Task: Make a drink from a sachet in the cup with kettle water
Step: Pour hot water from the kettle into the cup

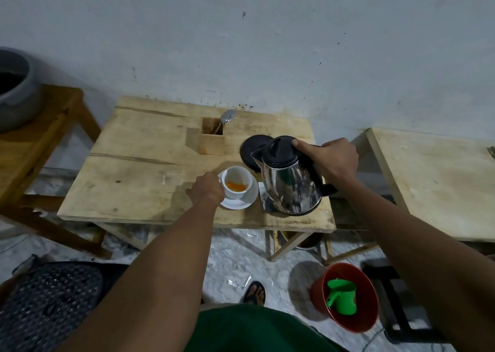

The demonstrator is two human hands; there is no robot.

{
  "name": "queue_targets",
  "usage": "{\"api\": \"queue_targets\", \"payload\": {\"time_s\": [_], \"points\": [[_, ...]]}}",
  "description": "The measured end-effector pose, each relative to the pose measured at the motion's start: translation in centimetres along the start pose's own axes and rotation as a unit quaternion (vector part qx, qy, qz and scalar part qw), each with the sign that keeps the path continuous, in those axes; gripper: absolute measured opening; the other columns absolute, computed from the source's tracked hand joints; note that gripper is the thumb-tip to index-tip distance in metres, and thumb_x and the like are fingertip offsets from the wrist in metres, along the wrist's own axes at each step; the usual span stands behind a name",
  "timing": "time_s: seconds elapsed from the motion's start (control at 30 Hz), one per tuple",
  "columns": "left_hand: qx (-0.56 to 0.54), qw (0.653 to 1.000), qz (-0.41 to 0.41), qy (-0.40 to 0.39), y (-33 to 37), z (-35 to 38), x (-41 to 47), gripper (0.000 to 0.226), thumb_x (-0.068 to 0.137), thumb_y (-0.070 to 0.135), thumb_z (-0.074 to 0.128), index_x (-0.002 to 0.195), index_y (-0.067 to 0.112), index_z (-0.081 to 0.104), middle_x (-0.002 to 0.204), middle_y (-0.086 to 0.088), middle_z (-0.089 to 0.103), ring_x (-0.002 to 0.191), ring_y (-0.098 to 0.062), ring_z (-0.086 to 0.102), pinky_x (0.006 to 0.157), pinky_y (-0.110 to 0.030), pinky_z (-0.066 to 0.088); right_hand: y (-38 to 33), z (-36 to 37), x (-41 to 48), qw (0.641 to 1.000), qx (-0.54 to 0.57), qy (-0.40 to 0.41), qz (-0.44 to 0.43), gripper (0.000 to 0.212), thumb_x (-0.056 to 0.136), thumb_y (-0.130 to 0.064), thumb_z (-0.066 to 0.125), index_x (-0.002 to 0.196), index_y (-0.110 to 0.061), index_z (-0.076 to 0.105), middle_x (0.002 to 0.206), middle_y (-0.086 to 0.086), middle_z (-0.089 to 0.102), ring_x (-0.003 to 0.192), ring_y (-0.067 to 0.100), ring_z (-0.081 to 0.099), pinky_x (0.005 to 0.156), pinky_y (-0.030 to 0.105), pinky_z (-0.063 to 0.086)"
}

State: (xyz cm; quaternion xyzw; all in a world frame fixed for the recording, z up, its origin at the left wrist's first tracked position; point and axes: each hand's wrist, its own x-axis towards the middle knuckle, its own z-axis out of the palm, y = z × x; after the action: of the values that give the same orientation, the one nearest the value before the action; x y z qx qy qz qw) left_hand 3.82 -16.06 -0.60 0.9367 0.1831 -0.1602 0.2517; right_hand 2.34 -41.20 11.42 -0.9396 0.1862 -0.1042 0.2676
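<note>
A white cup with orange powder at its bottom stands on a white saucer on the wooden table. My left hand grips the cup at its left side. My right hand is closed around the handle of the steel kettle, thumb on its black lid. The kettle is off its black base, just right of the cup, spout pointing toward it. A silvery sachet lies partly under the kettle.
A wooden holder with a spoon stands behind the cup. A second table is at the right, a bench with a grey pot at the left. On the floor sits a red bucket holding a green scoop.
</note>
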Motion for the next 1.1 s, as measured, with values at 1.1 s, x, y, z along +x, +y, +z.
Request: {"api": "queue_targets", "payload": {"time_s": [1.1], "points": [[0.057, 0.998, 0.011, -0.011, 0.6, -0.8, -0.7, 0.032, 0.091, 0.028, 0.059, 0.122, 0.017, 0.061, 0.121, -0.009, 0.064, 0.111, -0.028, 0.061, 0.090, -0.038, 0.045, -0.1, -0.8, -0.2, 0.996, -0.076, -0.003, -0.042, 0.096, 0.055, -0.095, 0.057, 0.057, 0.001, 0.068, 0.046, 0.003, 0.054, 0.045, 0.020, 0.054, 0.047, 0.027, 0.036]]}}
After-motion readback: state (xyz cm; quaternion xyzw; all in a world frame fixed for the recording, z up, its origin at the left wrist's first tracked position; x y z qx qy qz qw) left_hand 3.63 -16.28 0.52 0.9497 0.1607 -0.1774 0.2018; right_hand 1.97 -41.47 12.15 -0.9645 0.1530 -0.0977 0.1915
